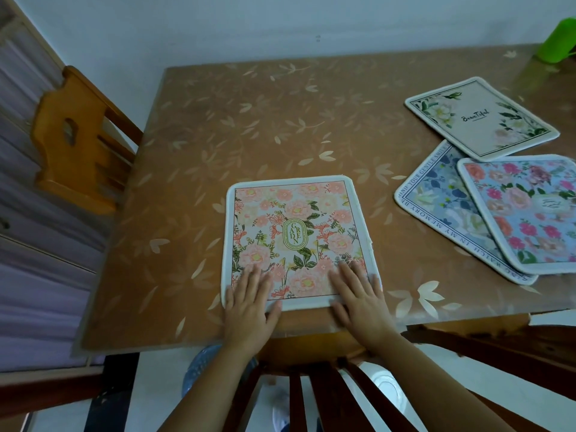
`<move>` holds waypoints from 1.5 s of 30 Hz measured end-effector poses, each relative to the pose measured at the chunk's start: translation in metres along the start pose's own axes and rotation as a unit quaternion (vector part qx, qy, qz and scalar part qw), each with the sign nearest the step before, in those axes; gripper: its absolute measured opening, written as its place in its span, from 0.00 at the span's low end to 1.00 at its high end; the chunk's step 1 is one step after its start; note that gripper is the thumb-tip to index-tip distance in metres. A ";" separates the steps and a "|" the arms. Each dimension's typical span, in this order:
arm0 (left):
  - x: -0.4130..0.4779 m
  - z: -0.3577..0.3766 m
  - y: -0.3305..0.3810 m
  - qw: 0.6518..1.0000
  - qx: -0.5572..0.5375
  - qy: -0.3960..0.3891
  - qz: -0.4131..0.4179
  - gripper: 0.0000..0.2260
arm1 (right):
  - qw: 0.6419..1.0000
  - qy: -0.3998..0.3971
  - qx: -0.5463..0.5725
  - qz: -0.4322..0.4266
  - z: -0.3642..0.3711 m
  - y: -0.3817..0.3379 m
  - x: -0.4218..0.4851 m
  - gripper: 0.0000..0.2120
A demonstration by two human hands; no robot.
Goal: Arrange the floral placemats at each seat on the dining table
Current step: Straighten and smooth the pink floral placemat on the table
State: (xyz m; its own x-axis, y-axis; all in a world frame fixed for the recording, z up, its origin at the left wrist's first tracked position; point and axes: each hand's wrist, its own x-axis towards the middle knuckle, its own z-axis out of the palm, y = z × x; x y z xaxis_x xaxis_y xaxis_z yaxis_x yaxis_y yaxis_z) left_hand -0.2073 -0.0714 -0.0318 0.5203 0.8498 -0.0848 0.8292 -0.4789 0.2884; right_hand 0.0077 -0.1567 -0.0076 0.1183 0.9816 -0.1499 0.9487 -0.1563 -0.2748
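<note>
Placemat lying flat at near worktop edge, pinned under left hand and right hand, fingers spread, clamping nothing. Looks thin, light, bendy; best lifted by an edge.

left hand, right hand, flat (fingers spread)

Wooden chair at table's left side, green container at far right corner

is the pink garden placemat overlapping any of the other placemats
No, the pink garden placemat lies alone under both hands, with bare table between it and the other three placemats.
</note>
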 end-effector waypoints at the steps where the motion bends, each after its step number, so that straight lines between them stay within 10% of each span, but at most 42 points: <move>1: 0.005 0.001 -0.001 1.000 0.023 -0.013 -0.001 0.28 | 1.000 -0.022 -0.022 -0.003 -0.001 -0.004 0.007 0.29; 24: 0.219 -0.013 -0.022 0.997 0.077 0.024 0.004 0.27 | 0.995 0.024 -0.051 -0.077 -0.013 0.021 0.226 0.32; 33: 0.212 -0.012 -0.017 0.991 0.056 0.044 -0.109 0.27 | 0.993 0.058 -0.042 0.092 -0.004 0.017 0.203 0.33; 45: 0.132 0.001 -0.011 0.995 0.078 0.025 -0.059 0.27 | 0.993 0.069 -0.022 0.097 0.015 0.006 0.110 0.35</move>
State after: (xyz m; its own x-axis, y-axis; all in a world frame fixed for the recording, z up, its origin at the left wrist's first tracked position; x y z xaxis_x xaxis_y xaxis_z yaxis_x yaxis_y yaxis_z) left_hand -0.1479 0.0460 -0.0475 0.4099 0.9102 -0.0597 0.9075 -0.4003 0.1274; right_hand 0.0225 -0.0514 -0.0399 0.3358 0.9398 -0.0636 0.9158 -0.3415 -0.2113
